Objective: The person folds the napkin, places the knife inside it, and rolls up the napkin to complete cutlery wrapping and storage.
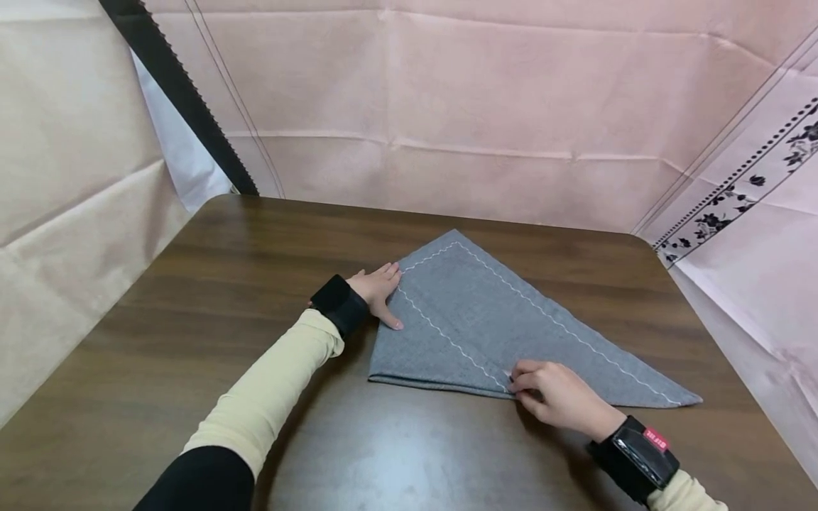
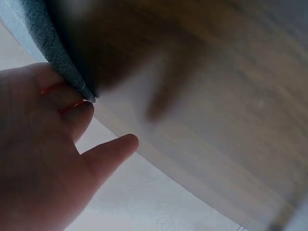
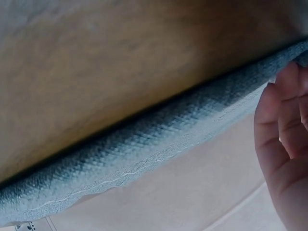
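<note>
A folded grey-blue cloth (image 1: pixel 473 305) with white wavy stitching lies on the table, one corner pointing away and another stretching to the right. The left hand (image 1: pixel 378 289) rests at its left edge, fingers fairly straight, fingertips touching the cloth. In the left wrist view that hand (image 2: pixel 53 144) has its fingertips against the cloth's edge (image 2: pixel 53 48), thumb apart. At the near edge, the right hand (image 1: pixel 562 397) pinches the cloth with curled fingers. The right wrist view shows the right hand (image 3: pixel 288 134) with fingertips on the folded edge (image 3: pixel 159 125).
The brown wooden table (image 1: pixel 211 284) has rounded far corners. Pale pink sheeting (image 1: pixel 479 92) hangs behind it, with a black strip (image 1: pixel 185 99) at the left and a black floral border (image 1: pixel 748 191) at the right.
</note>
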A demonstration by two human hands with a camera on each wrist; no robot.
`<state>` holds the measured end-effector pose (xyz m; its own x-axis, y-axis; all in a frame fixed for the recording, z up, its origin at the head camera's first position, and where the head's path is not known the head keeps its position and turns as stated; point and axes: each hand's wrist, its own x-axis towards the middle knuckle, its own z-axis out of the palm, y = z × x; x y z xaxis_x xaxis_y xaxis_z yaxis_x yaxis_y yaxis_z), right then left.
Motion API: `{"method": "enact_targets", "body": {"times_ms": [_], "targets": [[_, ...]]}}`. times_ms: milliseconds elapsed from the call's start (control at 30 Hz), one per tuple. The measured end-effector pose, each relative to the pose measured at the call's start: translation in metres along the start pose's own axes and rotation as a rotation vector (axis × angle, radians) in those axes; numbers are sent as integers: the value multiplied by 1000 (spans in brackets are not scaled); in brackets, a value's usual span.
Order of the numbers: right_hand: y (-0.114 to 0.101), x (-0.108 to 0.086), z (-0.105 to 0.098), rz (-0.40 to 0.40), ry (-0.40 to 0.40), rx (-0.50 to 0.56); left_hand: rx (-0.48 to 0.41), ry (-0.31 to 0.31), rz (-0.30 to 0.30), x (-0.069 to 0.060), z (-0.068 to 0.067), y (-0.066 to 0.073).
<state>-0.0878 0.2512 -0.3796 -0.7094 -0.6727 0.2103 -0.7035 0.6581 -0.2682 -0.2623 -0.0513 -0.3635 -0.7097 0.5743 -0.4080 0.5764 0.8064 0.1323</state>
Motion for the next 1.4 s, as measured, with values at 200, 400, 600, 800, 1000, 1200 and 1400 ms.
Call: {"method": "enact_targets", "body": {"times_ms": [200, 400, 600, 800, 1000, 1200, 1400], "targets": [[-2, -2, 1, -1, 2, 15, 0, -42, -13, -2, -3, 6], [-7, 10, 3, 32, -33, -47, 34, -17, -44, -4, -3, 5], [-11, 20, 2, 50, -59, -76, 179, 265, 126, -11, 2, 24], [-10, 24, 3, 47, -66, -111, 134, 351, 471, -33, 16, 76], [-8, 24, 4, 82, -97, -124, 134, 177, 555, -46, 36, 106], [-8, 25, 5, 95, -117, -122, 188, 182, 494, -59, 46, 97], [-9, 24, 6, 111, -126, -122, 136, 173, 447, -72, 52, 76]]}}
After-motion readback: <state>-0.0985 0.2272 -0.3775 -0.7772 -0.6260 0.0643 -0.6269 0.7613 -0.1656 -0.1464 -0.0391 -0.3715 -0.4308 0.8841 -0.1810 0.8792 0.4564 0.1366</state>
